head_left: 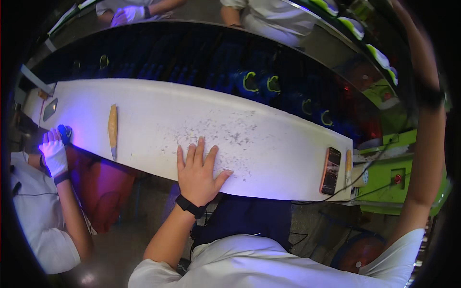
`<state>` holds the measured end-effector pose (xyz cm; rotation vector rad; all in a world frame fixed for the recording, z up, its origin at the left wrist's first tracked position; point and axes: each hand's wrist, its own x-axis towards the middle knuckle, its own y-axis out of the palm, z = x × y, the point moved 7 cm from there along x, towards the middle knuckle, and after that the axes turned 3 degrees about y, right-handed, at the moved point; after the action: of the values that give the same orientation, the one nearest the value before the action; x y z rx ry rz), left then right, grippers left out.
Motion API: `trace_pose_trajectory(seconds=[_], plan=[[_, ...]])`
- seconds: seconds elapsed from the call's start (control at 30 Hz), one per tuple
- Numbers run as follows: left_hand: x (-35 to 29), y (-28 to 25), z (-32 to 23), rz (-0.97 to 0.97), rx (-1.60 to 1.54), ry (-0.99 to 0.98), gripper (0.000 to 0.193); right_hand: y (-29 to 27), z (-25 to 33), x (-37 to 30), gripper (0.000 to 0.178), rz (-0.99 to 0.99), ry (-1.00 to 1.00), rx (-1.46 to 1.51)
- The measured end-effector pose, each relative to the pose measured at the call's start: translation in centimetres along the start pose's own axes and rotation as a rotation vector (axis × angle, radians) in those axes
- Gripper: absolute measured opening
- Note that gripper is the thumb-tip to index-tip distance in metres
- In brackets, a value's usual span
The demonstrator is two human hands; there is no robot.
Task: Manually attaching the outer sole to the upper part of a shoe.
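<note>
The person's left hand (198, 176) is palm down over the long white surface (283, 165), near its close edge, with its fingers wide apart and holding nothing that shows. A black band (190, 207) circles that wrist. Small grey scraps (235, 138) are scattered loosely from the fingertips toward twelve and one o'clock, and a few lie beside the thumb.

The right arm (424, 149) reaches up along the picture's three o'clock side toward one o'clock; the right hand is beyond the picture's rim, so the state of its fingers cannot be told.

Taken from the left hand, a knife (113, 128) with a wooden handle lies at ten o'clock, its blade pointing to six. Farther out at ten o'clock, a flat grey rectangular object (50, 110) lies near the surface's end. At three o'clock are a phone (330, 171) with an orange edge and, just beyond it, a slim wooden-handled tool (348, 164); a green machine (394, 180) stands past them. At nine o'clock, a co-worker's white-gloved hand (54, 157) is by the surface's edge. A dark band-like strip (192, 55) runs along the far side, toward twelve.
</note>
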<state>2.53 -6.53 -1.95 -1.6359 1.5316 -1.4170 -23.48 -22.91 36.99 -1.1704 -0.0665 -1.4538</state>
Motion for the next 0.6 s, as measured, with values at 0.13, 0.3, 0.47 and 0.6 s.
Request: trace_pose_trajectory(seconds=[0.13,0.3,0.47,0.6], plan=[[0.2,0.0,-0.1,0.005,0.012,0.005,0.064,10.4,-1.4,-14.2,0.036,0.527,-0.049,-0.253],[0.4,1.0,-0.1,0.029,0.000,0.018,0.066,19.8,-21.0,-16.1,0.073,0.838,0.433,-0.513],[0.4,0.6,-0.1,-0.001,0.031,-0.019,0.059,27.3,-30.7,-14.2,0.089,1.079,0.612,-0.504],[0.1,0.5,0.0,-0.025,0.054,-0.015,0.058,29.5,-30.1,-14.0,0.082,1.009,0.558,-0.590]])
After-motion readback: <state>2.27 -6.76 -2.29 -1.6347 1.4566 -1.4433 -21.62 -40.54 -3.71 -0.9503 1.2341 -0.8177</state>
